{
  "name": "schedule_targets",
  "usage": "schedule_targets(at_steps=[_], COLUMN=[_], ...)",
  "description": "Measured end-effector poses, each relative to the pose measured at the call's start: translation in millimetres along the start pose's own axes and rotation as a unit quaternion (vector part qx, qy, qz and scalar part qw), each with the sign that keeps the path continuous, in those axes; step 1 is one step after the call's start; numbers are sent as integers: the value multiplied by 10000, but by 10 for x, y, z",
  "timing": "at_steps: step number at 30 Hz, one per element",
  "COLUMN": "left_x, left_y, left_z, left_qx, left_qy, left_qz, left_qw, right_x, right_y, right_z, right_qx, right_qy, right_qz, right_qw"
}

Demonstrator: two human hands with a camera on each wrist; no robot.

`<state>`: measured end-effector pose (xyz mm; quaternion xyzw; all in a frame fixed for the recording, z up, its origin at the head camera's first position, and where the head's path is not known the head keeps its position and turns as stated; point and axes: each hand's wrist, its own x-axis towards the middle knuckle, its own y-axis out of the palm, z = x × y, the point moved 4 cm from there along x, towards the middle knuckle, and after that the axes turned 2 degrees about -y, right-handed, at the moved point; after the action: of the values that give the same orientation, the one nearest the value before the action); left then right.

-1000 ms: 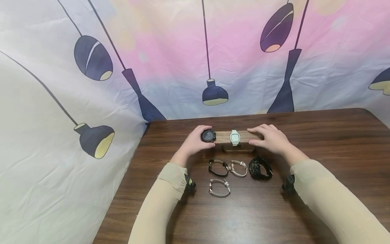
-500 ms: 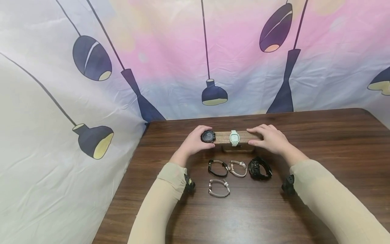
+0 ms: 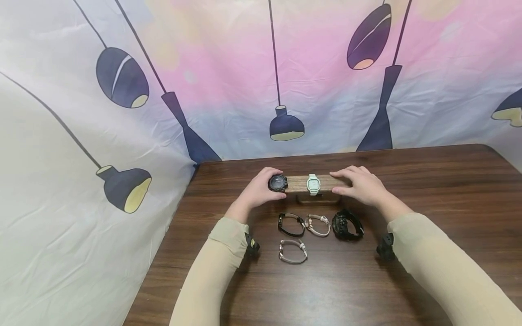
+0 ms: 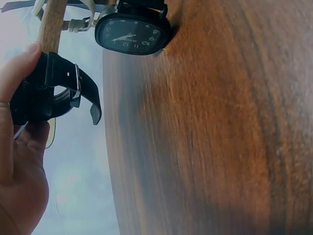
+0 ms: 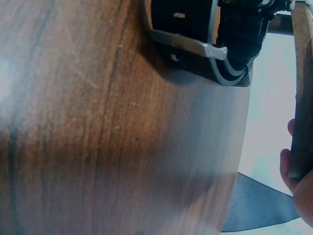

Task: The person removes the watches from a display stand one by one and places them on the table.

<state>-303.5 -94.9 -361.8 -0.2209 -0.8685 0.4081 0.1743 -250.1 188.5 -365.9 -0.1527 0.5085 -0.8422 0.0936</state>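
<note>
A wooden watch stand [image 3: 297,184] stands toward the back of the table, its bar running left to right. My left hand [image 3: 258,189] grips a black watch [image 3: 277,183] around the bar's left end, thumb in front and fingers behind. In the left wrist view, that watch's buckled strap [image 4: 63,72] loops below the bar, its tail hanging free. Around the middle of the bar sits a mint-green watch [image 3: 313,184] with a squarish face. The bar's right end is held by my right hand [image 3: 364,186], thumb in front; the right wrist view shows the bare bar [image 5: 303,98] there.
Several watches lie before the stand on the brown table [image 3: 334,290]: a thin black-strapped one [image 3: 301,221], a pale-strapped one [image 3: 326,220], a chunky black one [image 3: 340,225], and a white-strapped one [image 3: 302,246] nearer me. A lamp-patterned cloth [image 3: 240,77] hangs behind.
</note>
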Motion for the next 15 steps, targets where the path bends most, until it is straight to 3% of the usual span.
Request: schedule_targets(at_steps=[15], left_x=[-96], left_y=[-62], left_z=[92], left_qx=[-145], left_qy=[-354], left_qz=[-157], left_qw=[9991], right_x=[8], right_y=[-2], right_z=[-11], right_qx=[-36], right_qy=[12], right_qz=[-22], right_qw=[10000])
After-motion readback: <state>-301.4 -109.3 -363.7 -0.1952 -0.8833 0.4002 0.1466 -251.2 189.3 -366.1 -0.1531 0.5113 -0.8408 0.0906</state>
